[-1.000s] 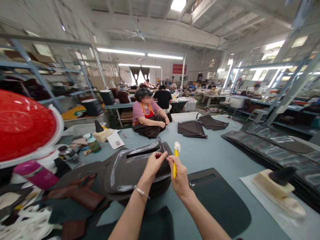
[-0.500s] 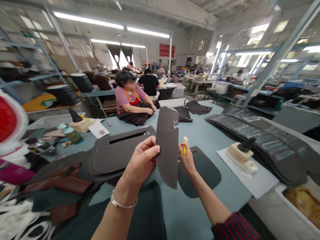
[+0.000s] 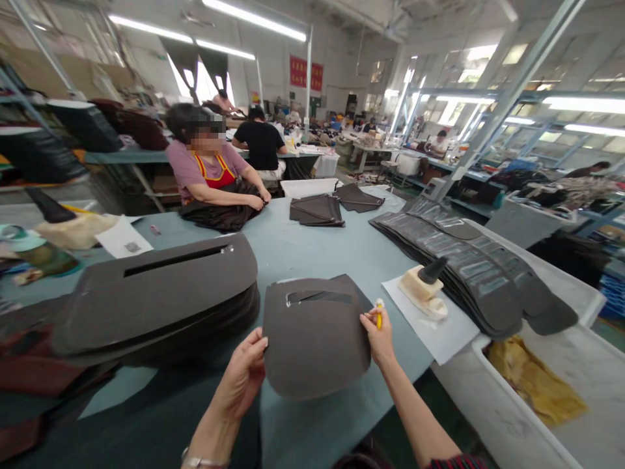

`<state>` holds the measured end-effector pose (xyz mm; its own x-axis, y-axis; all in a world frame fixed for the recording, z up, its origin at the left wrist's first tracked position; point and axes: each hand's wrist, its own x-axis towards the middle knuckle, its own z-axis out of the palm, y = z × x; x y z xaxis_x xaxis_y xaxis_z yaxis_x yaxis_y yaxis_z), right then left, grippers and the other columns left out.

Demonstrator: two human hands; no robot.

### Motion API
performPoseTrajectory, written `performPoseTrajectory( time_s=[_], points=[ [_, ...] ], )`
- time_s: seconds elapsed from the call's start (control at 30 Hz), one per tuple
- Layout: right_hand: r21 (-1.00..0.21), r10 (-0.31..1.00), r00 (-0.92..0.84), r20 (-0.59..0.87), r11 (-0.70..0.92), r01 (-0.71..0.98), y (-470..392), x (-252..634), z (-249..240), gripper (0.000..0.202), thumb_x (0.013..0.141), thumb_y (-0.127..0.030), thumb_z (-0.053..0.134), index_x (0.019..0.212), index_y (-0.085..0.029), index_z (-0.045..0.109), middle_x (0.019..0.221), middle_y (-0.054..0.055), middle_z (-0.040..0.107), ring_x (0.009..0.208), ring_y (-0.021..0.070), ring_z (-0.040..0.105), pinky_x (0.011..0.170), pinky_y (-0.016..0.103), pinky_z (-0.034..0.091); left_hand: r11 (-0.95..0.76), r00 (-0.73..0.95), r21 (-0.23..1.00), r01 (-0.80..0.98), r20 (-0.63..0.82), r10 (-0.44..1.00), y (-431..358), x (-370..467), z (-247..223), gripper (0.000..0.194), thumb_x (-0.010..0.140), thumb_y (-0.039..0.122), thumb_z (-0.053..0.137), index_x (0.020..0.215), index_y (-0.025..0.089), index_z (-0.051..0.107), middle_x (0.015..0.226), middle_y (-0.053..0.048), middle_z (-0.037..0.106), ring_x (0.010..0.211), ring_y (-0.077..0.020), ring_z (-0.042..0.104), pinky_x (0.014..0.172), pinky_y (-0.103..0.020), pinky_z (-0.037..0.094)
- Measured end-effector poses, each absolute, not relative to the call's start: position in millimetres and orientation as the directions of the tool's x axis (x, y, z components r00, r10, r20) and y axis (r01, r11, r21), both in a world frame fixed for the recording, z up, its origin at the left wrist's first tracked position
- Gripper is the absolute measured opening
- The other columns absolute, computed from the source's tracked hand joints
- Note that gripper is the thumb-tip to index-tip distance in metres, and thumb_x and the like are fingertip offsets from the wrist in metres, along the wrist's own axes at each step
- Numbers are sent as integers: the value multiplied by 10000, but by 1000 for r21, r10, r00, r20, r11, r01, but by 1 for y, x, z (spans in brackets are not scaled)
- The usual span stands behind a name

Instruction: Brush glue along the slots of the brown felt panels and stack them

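A dark grey flat panel (image 3: 317, 345) with rounded lower corners and a slot near its far edge is held over the table, its face tilted up to me. Pinched at its left edge is my left hand (image 3: 241, 374), fingers closed. On the right edge, my right hand (image 3: 379, 335) is closed on the panel and also holds a small yellow stick (image 3: 379, 319) with a white tip, perhaps a brush. White marks show at the slot's left end. To the left lies a stack of similar slotted panels (image 3: 161, 299).
A cream container with a black cone (image 3: 422, 286) stands on a white sheet (image 3: 454, 335). Layered dark pieces (image 3: 454, 260) lie at the right, beside a white bin (image 3: 537, 417). Folded dark pieces (image 3: 317, 212) lie farther back. Across the table (image 3: 283, 251) sits a co-worker (image 3: 209, 169).
The panel has turned from nearly edge-on to face me and moved lower. My right hand has come onto its right edge. The view has shifted right.
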<state>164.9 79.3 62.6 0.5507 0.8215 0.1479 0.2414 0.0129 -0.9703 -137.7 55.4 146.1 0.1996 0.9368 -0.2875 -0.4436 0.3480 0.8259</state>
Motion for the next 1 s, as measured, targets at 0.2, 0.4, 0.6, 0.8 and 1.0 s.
performPoseTrajectory(
  time_s=[0.2, 0.4, 0.6, 0.8, 1.0],
  points=[
    [-679, 858, 455, 238, -188, 710, 72, 261, 18, 194, 765, -380, 525, 861, -213, 494, 754, 14, 583, 657, 186, 564, 654, 294, 401, 471, -9, 882, 2, -471, 882, 40, -81, 41, 448, 583, 587, 673, 632, 179, 494, 591, 41, 500, 598, -109, 489, 592, -228, 408],
    [-551, 914, 352, 200, -192, 812, 98, 302, -3, 149, 786, -308, 521, 898, -212, 503, 747, 18, 610, 637, 190, 593, 599, 264, 373, 538, -182, 842, 48, -522, 833, 39, -31, -10, 573, 515, 720, 614, 661, 180, 491, 569, 38, 513, 553, -117, 504, 567, -251, 409],
    [-497, 934, 294, 203, -160, 853, 138, 308, -12, 192, 773, -294, 592, 922, -201, 515, 728, 4, 601, 650, 175, 583, 599, 239, 342, 527, -335, 843, 104, -469, 817, 57, -18, -16, 593, 518, 756, 566, 669, 187, 495, 557, 39, 516, 548, -127, 509, 556, -263, 420],
    [-436, 945, 300, 132, -216, 874, 162, 306, -24, 169, 803, -259, 598, 942, -183, 539, 711, 1, 587, 607, 139, 520, 574, 231, 261, 530, -413, 824, 200, -420, 808, 71, -17, -17, 507, 560, 687, 579, 641, 188, 550, 567, 0, 582, 585, -182, 568, 569, -298, 440],
    [-364, 944, 321, 81, -271, 891, 167, 304, -28, 150, 845, -278, 572, 964, -187, 559, 669, 1, 561, 574, 133, 474, 559, 243, 211, 555, -432, 791, 257, -420, 798, 75, -15, -5, 381, 614, 566, 609, 639, 186, 594, 598, -28, 635, 622, -205, 610, 586, -298, 452]
  ],
)
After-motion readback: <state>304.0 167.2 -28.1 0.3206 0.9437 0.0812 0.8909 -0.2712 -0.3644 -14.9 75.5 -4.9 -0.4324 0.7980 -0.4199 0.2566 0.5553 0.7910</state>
